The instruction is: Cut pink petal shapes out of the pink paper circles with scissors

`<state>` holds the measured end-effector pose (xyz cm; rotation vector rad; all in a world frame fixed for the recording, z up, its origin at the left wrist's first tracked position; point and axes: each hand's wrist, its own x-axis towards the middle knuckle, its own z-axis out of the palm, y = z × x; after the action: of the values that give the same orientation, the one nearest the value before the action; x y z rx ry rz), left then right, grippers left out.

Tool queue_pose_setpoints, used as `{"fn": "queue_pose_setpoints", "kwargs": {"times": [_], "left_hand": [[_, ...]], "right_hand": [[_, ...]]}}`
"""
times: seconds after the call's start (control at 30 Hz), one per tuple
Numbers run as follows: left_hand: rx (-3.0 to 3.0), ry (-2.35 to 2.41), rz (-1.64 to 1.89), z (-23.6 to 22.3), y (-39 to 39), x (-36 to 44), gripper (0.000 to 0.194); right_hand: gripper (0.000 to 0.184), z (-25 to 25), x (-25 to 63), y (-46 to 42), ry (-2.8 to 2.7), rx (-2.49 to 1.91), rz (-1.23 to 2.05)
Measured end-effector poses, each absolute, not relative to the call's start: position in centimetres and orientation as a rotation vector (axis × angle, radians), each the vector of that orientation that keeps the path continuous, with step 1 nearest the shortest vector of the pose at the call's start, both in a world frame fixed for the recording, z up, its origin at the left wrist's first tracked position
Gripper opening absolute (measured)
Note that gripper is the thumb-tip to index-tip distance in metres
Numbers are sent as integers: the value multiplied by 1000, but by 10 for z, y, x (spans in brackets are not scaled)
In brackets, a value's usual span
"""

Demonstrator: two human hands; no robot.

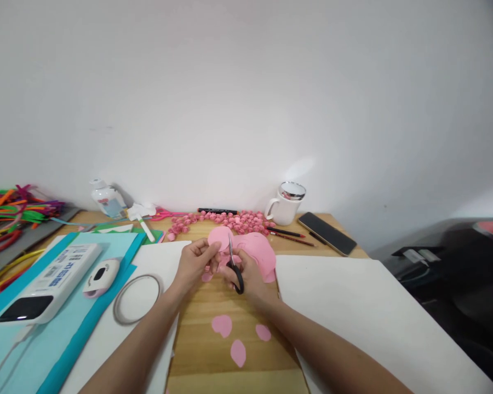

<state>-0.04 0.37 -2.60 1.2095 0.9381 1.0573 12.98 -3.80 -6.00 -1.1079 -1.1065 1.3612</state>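
My left hand [199, 260] pinches a rounded piece of pink paper [219, 236] at its lower edge. In my right hand [248, 273] is a pair of black-handled scissors [239, 278], the fingers wrapped round the loops. Its metal blades point up and lie against the right side of the paper. Beyond my right hand lies a stack of pink paper circles [263, 249]. Nearer to me on the wood are a pink heart-shaped piece [222, 326], a petal-shaped piece [238, 353] and a small oval piece [263, 332]. Many small pink rolled buds [242, 221] are heaped behind.
White sheets [332, 295] flank the wooden strip. To the left lie a power bank [61, 279], a small white device [102, 276] and a tape ring [136, 299]. A mug [286, 205], pencils [291, 238] and a phone [327, 233] stand or lie at the back right; a bottle [108, 198] leans back left.
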Motion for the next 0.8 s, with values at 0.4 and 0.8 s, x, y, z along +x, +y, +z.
{"fn": "queue_pose_setpoints", "kwargs": {"times": [0.4, 0.8], "left_hand": [[1284, 936, 961, -26, 4, -5, 29], [1238, 953, 1006, -27, 4, -4, 32]], "right_hand": [[48, -44, 132, -39, -1069, -1004, 1408], [48, -53, 135, -36, -1084, -1081, 1399]]}}
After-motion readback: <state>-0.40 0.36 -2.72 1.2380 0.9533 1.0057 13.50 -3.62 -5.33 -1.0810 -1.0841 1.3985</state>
